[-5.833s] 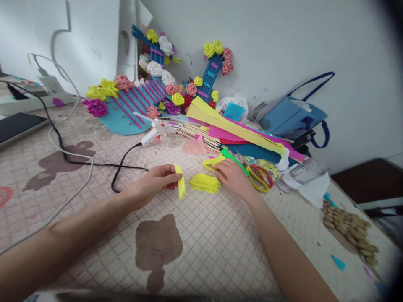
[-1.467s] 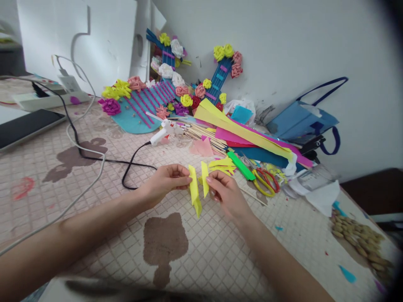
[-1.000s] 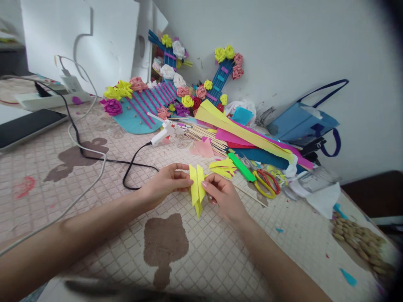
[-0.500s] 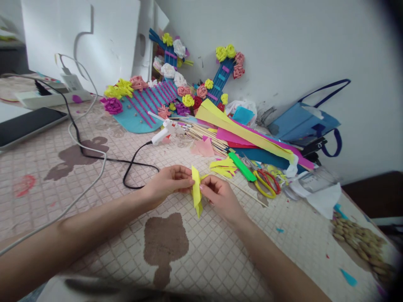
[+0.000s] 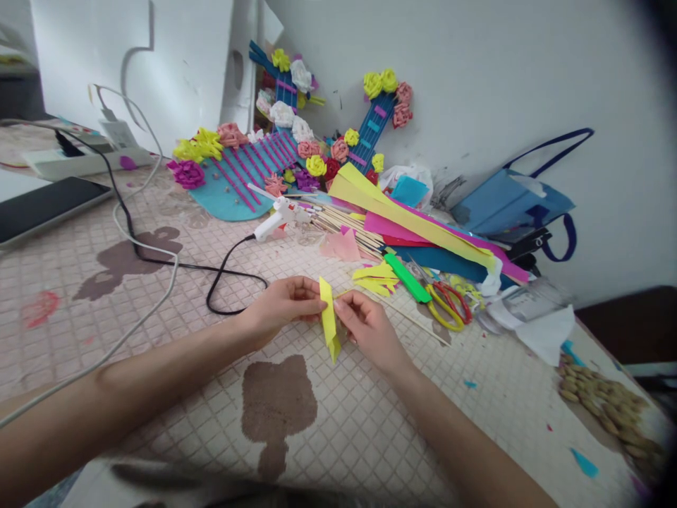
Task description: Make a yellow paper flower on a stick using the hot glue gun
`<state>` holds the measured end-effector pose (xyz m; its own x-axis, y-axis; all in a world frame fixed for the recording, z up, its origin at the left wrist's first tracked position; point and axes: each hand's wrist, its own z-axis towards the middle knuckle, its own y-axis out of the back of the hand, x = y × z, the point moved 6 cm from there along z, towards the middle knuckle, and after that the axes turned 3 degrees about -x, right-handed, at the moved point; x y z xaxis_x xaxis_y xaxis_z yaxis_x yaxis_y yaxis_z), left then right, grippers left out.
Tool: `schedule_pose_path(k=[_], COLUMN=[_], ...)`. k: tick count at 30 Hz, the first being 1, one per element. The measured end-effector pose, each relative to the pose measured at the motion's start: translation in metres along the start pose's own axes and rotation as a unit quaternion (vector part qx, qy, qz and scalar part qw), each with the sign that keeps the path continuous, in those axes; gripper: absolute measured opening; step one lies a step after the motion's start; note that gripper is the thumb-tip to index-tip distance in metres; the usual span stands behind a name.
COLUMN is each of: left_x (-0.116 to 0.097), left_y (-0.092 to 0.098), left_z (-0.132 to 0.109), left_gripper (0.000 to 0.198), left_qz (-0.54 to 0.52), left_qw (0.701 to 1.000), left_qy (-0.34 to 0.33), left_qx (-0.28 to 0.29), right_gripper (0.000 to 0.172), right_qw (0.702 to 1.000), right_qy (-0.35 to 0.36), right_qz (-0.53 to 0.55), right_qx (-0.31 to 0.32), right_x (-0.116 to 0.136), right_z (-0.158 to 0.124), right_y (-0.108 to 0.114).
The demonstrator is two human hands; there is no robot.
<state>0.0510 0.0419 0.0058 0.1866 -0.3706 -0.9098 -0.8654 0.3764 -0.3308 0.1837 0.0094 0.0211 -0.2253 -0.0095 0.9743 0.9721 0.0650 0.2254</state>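
A folded strip of yellow paper (image 5: 328, 321) hangs upright between my hands, above the middle of the table. My left hand (image 5: 293, 303) pinches it from the left, thumb in front and fingers behind. On its other side, my right hand (image 5: 364, 321) has thumb and fingers closed around a thin yellow end at the strip's right; the exact grip there is partly hidden. Just beyond my hands lie cut yellow paper strips (image 5: 376, 277), and a thin wooden stick (image 5: 415, 323) rests to the right.
A white glue gun (image 5: 272, 220) with a black cord lies behind my hands. Green-handled cutter (image 5: 406, 277) and scissors (image 5: 449, 310) are at right, before paper sheets (image 5: 417, 219). A flower-trimmed paper guitar (image 5: 227, 194) stands at the back. Peanuts (image 5: 600, 402) lie far right.
My right hand has shifted slightly left and up at the strip's edge. The yellow strip has tilted a little, its top leaning left. My left hand keeps its pinch.
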Motion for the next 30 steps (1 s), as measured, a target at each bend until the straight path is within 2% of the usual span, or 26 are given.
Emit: schedule_pose_path(k=[3,8,11,18,22,26,30], left_x=[-0.001,-0.002,-0.003,-0.003,0.003,0.003,-0.014], left_y=[0.000,0.002,0.003,-0.012,-0.021,-0.023,-0.008], left_z=[0.000,0.001,0.001,-0.003,-0.007,-0.007,-0.004], left_gripper=[0.027,0.025,0.025,0.027,0.032,0.031,0.023], left_qz=[-0.007,-0.015,-0.016,-0.026,-0.063,-0.131,-0.184], left_qw=[1.000,0.999,0.999,0.996,0.994,0.988,0.982], left_qy=[-0.011,-0.032,-0.045,-0.051,-0.027,-0.015,-0.049], left_qx=[-0.008,-0.017,-0.017,0.065,0.083,0.078,0.019], right_gripper=[0.028,0.023,0.023,0.027,0.026,0.022,0.023], right_qw=[1.000,0.999,0.999,0.998,0.998,0.998,0.979], right_qy=[0.008,0.007,0.003,-0.007,0.011,0.038,0.094], right_qz=[0.008,-0.044,-0.039,0.038,0.039,-0.024,-0.178], right_qx=[-0.023,0.017,0.025,0.043,0.054,0.043,-0.036], right_x=[0.004,0.005,0.004,0.006,0.010,0.015,0.026], right_z=[-0.002,-0.003,-0.002,-0.004,-0.007,-0.007,-0.004], right_y=[0.001,-0.006,-0.006,-0.010,-0.020,-0.015,0.014])
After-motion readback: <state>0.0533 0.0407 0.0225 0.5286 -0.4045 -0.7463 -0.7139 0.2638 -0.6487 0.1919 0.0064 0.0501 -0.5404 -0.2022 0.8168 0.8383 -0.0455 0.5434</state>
